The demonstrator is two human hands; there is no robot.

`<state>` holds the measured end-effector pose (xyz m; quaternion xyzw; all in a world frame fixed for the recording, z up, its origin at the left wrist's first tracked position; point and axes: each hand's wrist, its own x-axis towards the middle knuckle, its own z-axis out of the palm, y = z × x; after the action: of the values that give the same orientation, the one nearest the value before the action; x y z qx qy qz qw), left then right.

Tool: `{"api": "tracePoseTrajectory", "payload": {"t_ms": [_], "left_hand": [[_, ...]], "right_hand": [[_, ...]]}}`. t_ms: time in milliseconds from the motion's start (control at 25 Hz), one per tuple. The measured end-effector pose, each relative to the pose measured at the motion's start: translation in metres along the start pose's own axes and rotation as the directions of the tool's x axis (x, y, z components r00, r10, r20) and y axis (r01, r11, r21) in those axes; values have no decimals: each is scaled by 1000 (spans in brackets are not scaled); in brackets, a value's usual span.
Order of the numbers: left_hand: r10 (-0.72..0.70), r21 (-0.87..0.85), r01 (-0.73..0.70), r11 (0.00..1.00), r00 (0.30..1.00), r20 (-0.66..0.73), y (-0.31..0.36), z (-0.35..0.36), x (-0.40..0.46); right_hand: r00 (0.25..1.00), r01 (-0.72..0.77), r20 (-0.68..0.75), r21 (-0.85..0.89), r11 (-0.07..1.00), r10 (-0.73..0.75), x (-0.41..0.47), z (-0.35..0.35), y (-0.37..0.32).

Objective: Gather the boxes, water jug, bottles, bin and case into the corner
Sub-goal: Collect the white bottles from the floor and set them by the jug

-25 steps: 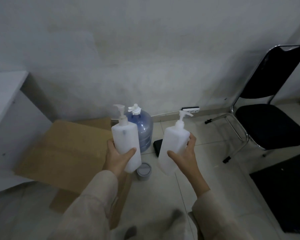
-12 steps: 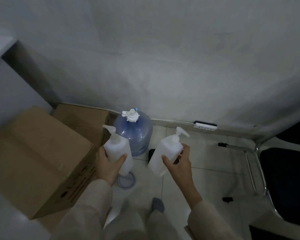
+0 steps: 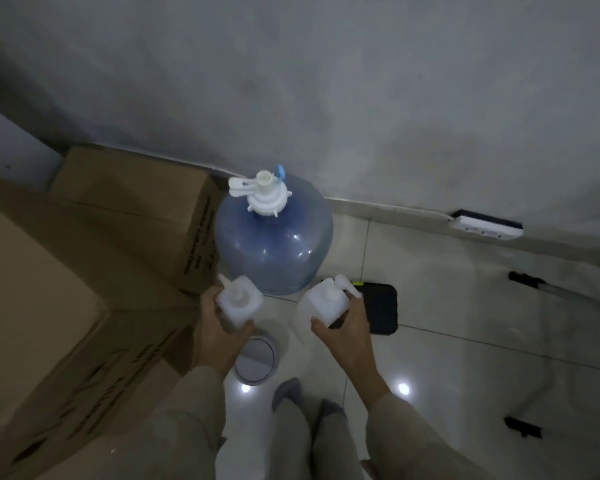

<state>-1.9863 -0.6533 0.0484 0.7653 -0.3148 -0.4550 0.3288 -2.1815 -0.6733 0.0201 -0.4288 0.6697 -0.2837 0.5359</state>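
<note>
My left hand (image 3: 215, 336) grips a white pump bottle (image 3: 238, 303), held low just in front of the blue water jug (image 3: 274, 240) that stands against the wall. My right hand (image 3: 347, 332) grips a second white pump bottle (image 3: 326, 304) to the jug's right, above a black case (image 3: 383, 311) lying flat on the floor. A small grey bin (image 3: 257, 358) stands on the tiles between my hands. A small cardboard box (image 3: 136, 209) sits in the corner left of the jug, and a large cardboard box (image 3: 39, 341) fills the left foreground.
A white power strip (image 3: 485, 226) lies along the wall base at the right. Black chair feet (image 3: 525, 280) show at the right edge. My own legs and socked feet (image 3: 288, 393) are at the bottom centre on glossy white tiles.
I have stepped closer and leaned down over the corner. Both bottles have dropped from chest height to near the floor in front of the jug.
</note>
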Motion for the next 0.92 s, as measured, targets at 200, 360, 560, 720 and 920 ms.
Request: {"api": "tracePoseTrajectory", "payload": {"t_ms": [200,360,560,720,920], "left_hand": [[-74,-1,74,997,997,5,-87,38,65],[-90,-4,90,996,996,19,-150,52,103],[-58,-63,64,996,994,91,-214,69,143],[-81,-53,88,995,991,110,-248,79,160],[-137,-123,149,981,986,100,-246,78,154]], "right_hand": [[999,6,40,-84,996,-3,71,44,99],[994,-20,103,-130,991,33,106,65,170],[992,49,127,-217,975,-22,129,87,222],[977,119,201,-272,955,-65,138,100,236],[959,32,283,-226,974,34,137,96,230]]}}
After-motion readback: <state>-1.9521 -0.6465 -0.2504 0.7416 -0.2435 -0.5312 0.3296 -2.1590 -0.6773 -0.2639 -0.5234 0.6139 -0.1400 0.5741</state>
